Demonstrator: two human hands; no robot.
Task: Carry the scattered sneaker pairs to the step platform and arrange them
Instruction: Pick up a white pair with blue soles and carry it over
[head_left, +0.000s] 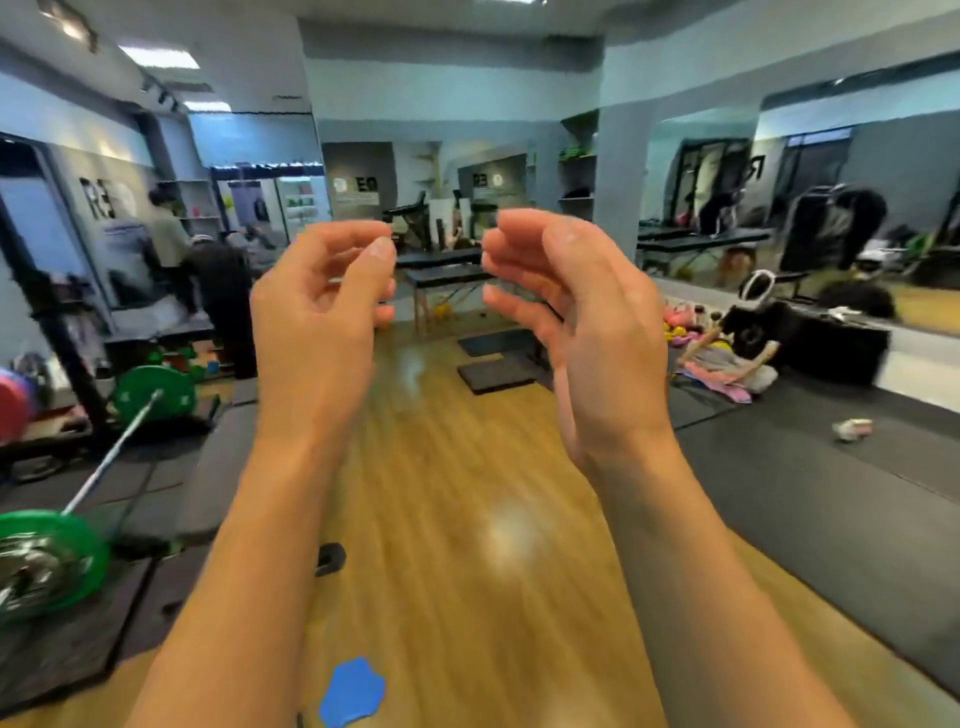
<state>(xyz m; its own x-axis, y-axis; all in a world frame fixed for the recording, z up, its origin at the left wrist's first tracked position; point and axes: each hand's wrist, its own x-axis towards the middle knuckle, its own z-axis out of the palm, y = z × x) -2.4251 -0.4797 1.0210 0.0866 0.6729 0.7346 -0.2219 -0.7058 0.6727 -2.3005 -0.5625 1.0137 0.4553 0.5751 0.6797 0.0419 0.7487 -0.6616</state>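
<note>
Legibly, wall lettering reads "RE" beyond left hand and right hand.

Small pale object on mat, blurred

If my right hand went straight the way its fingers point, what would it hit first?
Likely the left hand: the right hand aims its curled fingers at it across the gap; depth is unclear.
</note>
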